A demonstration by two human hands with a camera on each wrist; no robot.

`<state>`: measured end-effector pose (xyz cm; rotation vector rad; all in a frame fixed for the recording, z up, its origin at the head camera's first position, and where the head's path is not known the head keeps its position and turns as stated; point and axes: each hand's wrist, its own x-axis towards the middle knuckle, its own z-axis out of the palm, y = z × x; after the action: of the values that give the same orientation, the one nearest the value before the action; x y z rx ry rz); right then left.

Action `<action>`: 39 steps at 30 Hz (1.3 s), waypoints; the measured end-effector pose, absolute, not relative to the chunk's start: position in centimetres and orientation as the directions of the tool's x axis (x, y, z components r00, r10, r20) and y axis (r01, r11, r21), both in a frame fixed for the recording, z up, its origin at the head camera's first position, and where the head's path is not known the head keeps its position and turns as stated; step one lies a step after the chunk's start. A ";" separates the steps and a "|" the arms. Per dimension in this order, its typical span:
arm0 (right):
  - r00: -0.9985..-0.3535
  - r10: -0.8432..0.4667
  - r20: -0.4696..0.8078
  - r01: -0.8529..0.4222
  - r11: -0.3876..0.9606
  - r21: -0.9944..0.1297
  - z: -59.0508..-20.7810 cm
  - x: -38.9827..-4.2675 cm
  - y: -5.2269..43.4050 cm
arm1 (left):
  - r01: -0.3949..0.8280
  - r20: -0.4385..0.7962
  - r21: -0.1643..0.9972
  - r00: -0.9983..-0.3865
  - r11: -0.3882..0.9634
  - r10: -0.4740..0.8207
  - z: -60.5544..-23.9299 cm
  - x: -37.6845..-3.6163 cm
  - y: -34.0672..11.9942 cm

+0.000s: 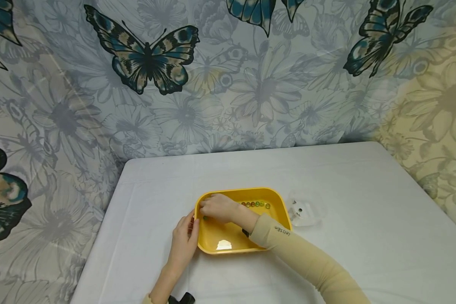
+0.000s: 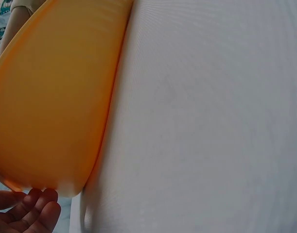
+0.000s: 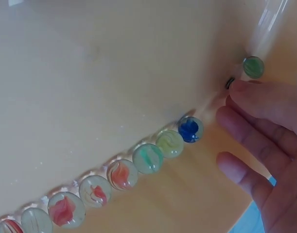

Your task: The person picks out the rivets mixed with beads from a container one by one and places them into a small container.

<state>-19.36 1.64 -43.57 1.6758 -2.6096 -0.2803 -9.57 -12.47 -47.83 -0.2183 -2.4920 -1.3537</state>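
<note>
The right hand [image 1: 217, 207], fingers relaxed, is reaching toward a green marble [image 3: 253, 66] at one o'clock of the marble row [image 3: 121, 174]; the left hand [image 1: 184, 242], fingers straight, is steadying the yellow tray [image 1: 247, 249]. One marble seems left.

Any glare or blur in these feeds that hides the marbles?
Head view: a white glare patch sits on the yellow plastic tray floor, away from the glass marbles, which look tiny. Left wrist view: tray wall soft, too close. Right wrist view: marbles sharp, right hand slightly blurred.
</note>
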 end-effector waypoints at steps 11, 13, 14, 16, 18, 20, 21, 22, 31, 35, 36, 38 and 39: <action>-0.414 -0.907 -0.072 -0.902 0.399 0.163 -43.8 -19.5 1.8 | 0.264 0.319 0.794 -0.948 0.548 -0.006 -47.9 -9.6 -12.5; -0.415 -0.906 -0.075 -0.901 0.399 0.172 -43.9 -19.4 1.8 | 0.264 0.320 0.793 -0.948 0.549 -0.006 -47.9 -9.5 -12.5; -0.415 -0.907 -0.076 -0.900 0.398 0.177 -43.9 -19.4 1.8 | 0.265 0.321 0.792 -0.947 0.550 -0.006 -47.9 -9.6 -12.5; -0.413 -0.908 -0.074 -0.900 0.394 0.188 -44.0 -19.4 1.8 | 0.267 0.324 0.791 -0.946 0.550 -0.006 -47.8 -9.6 -12.5; -0.411 -0.909 -0.067 -0.898 0.392 0.201 -44.1 -19.4 1.8 | 0.271 0.327 0.790 -0.945 0.550 -0.005 -47.8 -9.6 -12.5; -0.407 -0.911 -0.058 -0.897 0.388 0.211 -44.2 -19.4 1.8 | 0.272 0.329 0.790 -0.944 0.549 -0.007 -47.8 -9.6 -12.5; -0.406 -0.912 -0.057 -0.897 0.386 0.216 -44.3 -19.4 1.8 | 0.271 0.330 0.790 -0.944 0.550 -0.008 -47.8 -9.6 -12.5; -0.406 -0.912 -0.055 -0.896 0.385 0.222 -44.3 -19.4 1.8 | 0.271 0.330 0.790 -0.944 0.550 -0.009 -47.8 -9.6 -12.5; -0.418 -0.906 -0.073 -0.889 0.391 0.239 -44.2 -19.3 1.7 | 0.259 0.314 0.798 -0.949 0.544 -0.010 -47.9 -9.5 -12.5; -0.419 -0.905 -0.075 -0.889 0.392 0.237 -44.1 -19.3 1.7 | 0.258 0.314 0.797 -0.950 0.546 -0.010 -47.8 -9.6 -12.5; -0.420 -0.904 -0.076 -0.889 0.393 0.234 -44.1 -19.3 1.8 | 0.258 0.314 0.797 -0.949 0.546 -0.009 -47.8 -9.6 -12.5; -0.421 -0.904 -0.075 -0.889 0.395 0.229 -44.0 -19.3 1.8 | 0.260 0.315 0.798 -0.949 0.544 -0.008 -47.8 -9.6 -12.5; -0.421 -0.904 -0.074 -0.890 0.396 0.226 -44.0 -19.2 1.8 | 0.261 0.316 0.798 -0.949 0.544 -0.007 -47.8 -9.6 -12.5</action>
<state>-19.24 1.80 -43.98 1.6559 -2.5741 -0.3575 -9.56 -12.46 -47.77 -0.2110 -2.5016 -1.3622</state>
